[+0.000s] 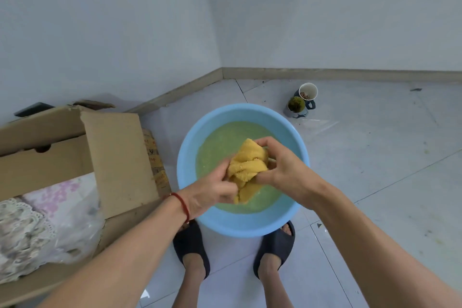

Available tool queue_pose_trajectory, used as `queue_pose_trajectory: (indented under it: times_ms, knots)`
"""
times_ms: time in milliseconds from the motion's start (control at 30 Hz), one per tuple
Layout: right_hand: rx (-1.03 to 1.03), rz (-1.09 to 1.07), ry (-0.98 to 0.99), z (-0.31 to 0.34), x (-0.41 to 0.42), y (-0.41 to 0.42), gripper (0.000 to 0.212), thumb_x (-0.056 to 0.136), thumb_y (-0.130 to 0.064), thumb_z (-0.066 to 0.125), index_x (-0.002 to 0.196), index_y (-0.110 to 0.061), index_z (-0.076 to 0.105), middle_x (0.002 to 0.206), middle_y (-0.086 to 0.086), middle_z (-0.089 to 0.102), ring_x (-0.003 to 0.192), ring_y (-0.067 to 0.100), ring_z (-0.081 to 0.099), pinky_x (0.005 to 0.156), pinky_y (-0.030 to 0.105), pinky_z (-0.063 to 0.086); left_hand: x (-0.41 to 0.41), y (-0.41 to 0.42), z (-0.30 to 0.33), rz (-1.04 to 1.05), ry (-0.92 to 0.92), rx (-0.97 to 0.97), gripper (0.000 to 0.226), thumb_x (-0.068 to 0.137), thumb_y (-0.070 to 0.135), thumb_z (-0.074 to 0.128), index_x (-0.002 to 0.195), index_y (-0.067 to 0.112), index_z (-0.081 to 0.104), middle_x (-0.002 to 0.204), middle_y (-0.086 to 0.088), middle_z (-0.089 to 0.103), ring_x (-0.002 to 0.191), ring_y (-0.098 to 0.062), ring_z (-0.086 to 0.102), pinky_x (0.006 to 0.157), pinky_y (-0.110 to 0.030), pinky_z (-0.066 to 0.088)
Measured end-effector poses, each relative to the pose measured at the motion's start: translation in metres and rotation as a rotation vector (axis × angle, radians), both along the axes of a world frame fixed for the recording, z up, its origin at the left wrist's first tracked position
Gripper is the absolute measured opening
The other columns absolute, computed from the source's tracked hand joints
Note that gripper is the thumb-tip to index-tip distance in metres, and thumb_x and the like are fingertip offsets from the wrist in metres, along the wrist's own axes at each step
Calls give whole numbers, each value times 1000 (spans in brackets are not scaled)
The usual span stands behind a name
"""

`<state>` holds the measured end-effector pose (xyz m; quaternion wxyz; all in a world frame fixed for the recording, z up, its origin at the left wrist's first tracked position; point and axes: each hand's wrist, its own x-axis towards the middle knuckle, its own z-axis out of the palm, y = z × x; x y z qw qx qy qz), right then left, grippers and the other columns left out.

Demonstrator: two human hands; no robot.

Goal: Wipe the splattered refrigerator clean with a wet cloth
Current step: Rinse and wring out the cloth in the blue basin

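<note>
Yellow cloth, bunched, held over basin at frame centre.
Lower frame: my feet in dark slippers [191,247]. Centre: my left hand [212,190] and right hand [280,165], fingers curled tight around the yellow cloth [246,170], gripping it from both sides above the blue basin [240,225] of greenish water. Left: open cardboard box [117,157] holding fabric. Upper right: two cups [301,100] on the tiled floor near the wall.

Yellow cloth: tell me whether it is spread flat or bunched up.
Bunched up. The yellow cloth is crumpled in folds between the left hand and right hand, above the blue basin.
</note>
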<state>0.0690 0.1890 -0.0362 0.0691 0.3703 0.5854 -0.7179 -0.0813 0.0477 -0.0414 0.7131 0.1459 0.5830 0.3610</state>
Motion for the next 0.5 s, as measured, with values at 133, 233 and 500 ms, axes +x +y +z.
queue_pose_trajectory:
  times_ms: [133, 233, 500]
  knots:
    - [-403, -29, 139, 16, 12, 8, 43, 91, 2, 64, 132, -9, 57, 129, 23, 65, 122, 36, 64, 109, 48, 51, 10, 12, -8, -116, 312, 144, 86, 68, 2, 86, 135, 30, 41, 116, 9, 54, 97, 6, 58, 93, -17, 50]
    - [-542, -320, 100, 2, 14, 10, 26, 98, -39, 61, 103, -13, 65, 93, 16, 68, 95, 31, 66, 93, 42, 54, 4, 21, -10, -168, 744, 293, 42, 81, -11, 72, 113, 14, 62, 101, 6, 61, 91, -13, 62, 89, -43, 56]
    - [-1021, -49, 174, -18, 12, -17, 108, 74, -82, 66, 150, -7, 50, 146, 27, 55, 126, 40, 62, 75, 37, 64, -14, 41, -8, -762, 1322, 860, 28, 86, -2, 65, 110, 10, 55, 93, -5, 44, 78, -15, 36, 59, -41, 51]
